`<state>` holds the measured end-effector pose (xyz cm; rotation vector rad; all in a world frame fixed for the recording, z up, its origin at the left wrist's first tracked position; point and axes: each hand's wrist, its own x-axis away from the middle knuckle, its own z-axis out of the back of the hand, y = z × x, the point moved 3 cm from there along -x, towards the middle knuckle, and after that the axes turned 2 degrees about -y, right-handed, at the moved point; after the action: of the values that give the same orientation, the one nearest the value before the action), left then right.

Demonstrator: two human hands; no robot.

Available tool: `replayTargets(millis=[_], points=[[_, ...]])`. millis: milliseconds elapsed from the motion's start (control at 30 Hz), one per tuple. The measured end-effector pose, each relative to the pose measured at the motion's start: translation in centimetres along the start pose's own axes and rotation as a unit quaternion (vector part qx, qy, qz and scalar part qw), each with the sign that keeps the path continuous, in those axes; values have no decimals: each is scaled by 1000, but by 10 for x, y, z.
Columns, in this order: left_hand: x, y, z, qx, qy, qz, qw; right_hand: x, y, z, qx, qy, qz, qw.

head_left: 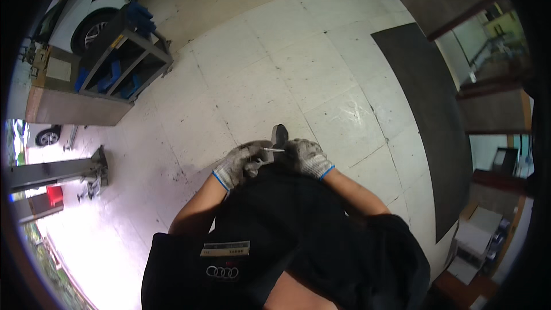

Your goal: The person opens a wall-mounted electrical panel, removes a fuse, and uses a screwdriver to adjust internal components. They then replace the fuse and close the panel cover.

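Both my hands wear grey-white knit work gloves with blue cuffs and are held close together in front of my body. My left hand [236, 163] is closed round the curved, pale frame of a small metal tool that looks like a micrometer [275, 150]. Its thin silver barrel runs across the gap between the hands. At the barrel's other end my right hand [309, 158] is closed, fingers curled round it. The gloves hide both ends of the tool. Below the hands, the toe of a dark shoe [280, 134] shows on the floor.
At the left stand a grey shelf trolley [129, 60] with blue items and a white car [97, 0]. A lift arm [57, 173] reaches in below them. On the pale tiled floor [258, 69] lies a long dark mat [425, 120], beside cabinets [488, 112] at the right.
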<state>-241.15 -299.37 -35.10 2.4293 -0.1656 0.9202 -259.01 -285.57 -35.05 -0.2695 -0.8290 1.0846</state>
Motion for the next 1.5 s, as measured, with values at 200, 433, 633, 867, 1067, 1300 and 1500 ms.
replayTargets(millis=[200,433,633,867,1067,1300,1500], points=[[-46,158,38,82,-25,-75,993,-172,-45,126,55,-14,119,991],[-192,348,99,47,-66,-58,995,-386,-34,230,39,10,124,991],[-310,577,86,-46,-125,4,991,-514,-43,370,-26,52,-65,996],[-450,784,74,-150,-85,14,985,-671,-2,478,-75,167,-76,980],[-540,962,93,-168,-43,-50,984,-863,7,612,-182,125,60,974],[-612,1172,127,-258,70,-260,928,-1104,-27,784,-87,25,190,978],[-791,1360,155,-127,86,-277,948,-1307,11,913,-95,121,264,952]])
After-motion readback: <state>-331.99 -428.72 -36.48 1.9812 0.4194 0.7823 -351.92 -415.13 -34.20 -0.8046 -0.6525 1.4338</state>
